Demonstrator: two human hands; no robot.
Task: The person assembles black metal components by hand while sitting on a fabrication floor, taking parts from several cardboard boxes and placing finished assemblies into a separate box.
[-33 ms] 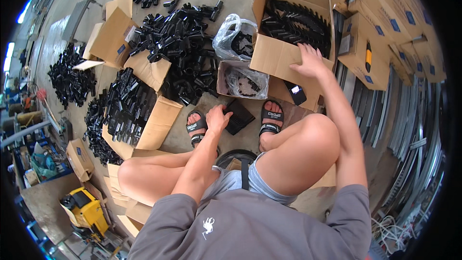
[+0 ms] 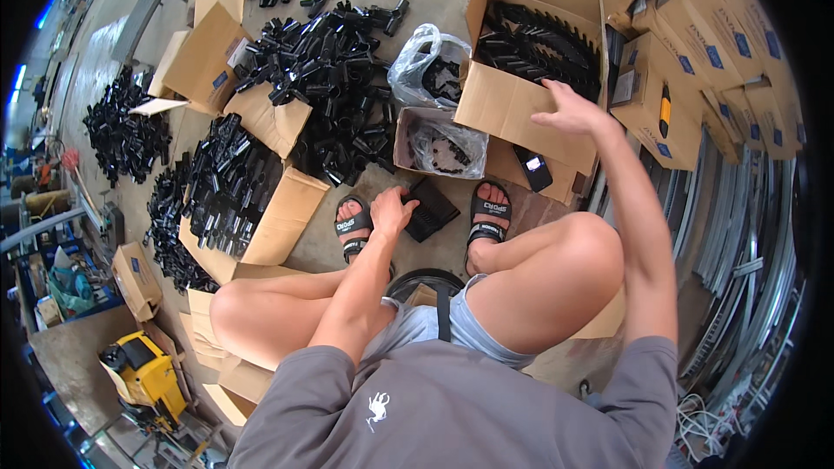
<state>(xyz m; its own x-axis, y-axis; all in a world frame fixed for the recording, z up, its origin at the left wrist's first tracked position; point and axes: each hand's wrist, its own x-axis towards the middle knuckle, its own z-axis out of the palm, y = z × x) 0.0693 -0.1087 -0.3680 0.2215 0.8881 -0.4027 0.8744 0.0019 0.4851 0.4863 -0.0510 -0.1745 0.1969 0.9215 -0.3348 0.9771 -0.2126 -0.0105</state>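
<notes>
My left hand [image 2: 391, 210] is low between my feet with its fingers curled. Its thumb lies at the left corner of a black ribbed plastic block [image 2: 433, 211] on the floor; what the fingers hold, if anything, is hidden. My right hand [image 2: 575, 110] is open, thumb and fingers apart, above the near flap of a cardboard box [image 2: 508, 113]. Inside that box, rows of black tubular plastic parts [image 2: 539, 43] lie stacked. Left of it are a small open carton [image 2: 404, 143], lined with clear plastic and holding small black pieces, and a clear plastic bag [image 2: 407, 69] of black pieces.
Black tubular parts [image 2: 321, 61] are heaped on the floor ahead, and more fill an open carton [image 2: 282, 217] at left. A phone [image 2: 533, 168] lies on cardboard. Stacked cartons [image 2: 712, 43], a yellow-handled cutter [image 2: 665, 111] and metal profiles [image 2: 730, 234] are at right; a yellow machine [image 2: 152, 378] stands lower left.
My right hand has lifted slightly off the box flap and shifted a little right, its fingers drawn back from the box. My left hand has barely moved. The whole view has shifted slightly.
</notes>
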